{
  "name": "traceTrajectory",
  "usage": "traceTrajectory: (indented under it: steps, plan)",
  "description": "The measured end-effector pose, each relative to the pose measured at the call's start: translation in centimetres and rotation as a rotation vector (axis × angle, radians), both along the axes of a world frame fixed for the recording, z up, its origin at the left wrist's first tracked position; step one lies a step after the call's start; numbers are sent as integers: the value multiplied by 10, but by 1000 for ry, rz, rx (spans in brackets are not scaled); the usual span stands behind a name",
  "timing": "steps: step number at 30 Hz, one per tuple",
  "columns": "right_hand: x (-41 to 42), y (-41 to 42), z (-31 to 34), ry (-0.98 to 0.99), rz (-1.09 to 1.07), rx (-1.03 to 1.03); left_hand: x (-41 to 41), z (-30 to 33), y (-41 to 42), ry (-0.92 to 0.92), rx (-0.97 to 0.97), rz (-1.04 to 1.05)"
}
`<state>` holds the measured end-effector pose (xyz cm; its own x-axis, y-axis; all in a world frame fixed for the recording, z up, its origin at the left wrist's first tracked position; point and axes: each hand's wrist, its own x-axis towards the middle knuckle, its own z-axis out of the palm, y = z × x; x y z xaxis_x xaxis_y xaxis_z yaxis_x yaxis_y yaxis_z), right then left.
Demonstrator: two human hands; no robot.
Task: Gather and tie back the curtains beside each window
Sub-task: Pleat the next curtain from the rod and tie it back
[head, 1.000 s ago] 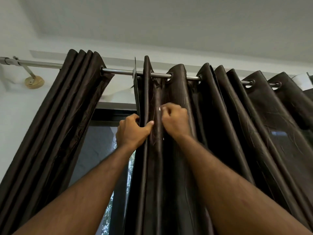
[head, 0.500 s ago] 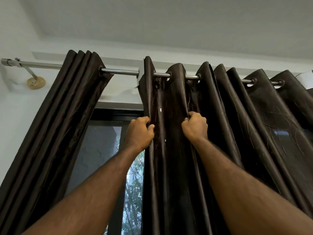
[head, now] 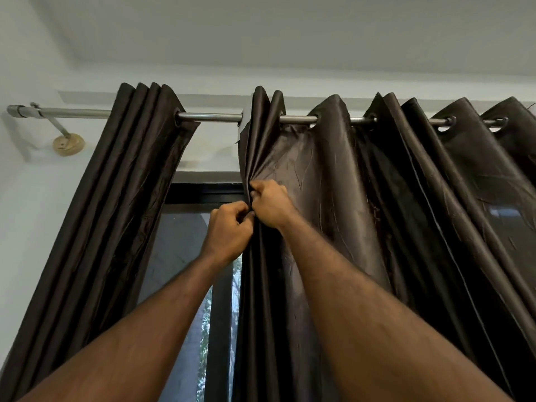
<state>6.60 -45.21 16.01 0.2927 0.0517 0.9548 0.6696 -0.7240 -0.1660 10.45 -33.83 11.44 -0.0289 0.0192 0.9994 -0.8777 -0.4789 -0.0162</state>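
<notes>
at the leading edge of the right curtain [head: 333,184], just below the rod [head: 214,116], right hand [head: 271,204] and left hand [head: 229,232] pinch its folds together. beyond them, the left curtain [head: 116,213] hangs bunched; no tie shows yet.

No writing, label, brand or number can be read anywhere here (not on the dark curtains [head: 333,198], nor on the metal rod [head: 214,116] that carries them).
</notes>
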Motion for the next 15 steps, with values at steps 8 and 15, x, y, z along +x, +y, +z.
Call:
traceTrajectory:
  steps: [8, 15]
  plan:
    - [-15, -52, -14, -23, 80, 84, -1, -7, -32, 76, 11, 99]
    - [-30, -123, -18, -448, -550, 340, 10, -6, -43, 72, -12, 203]
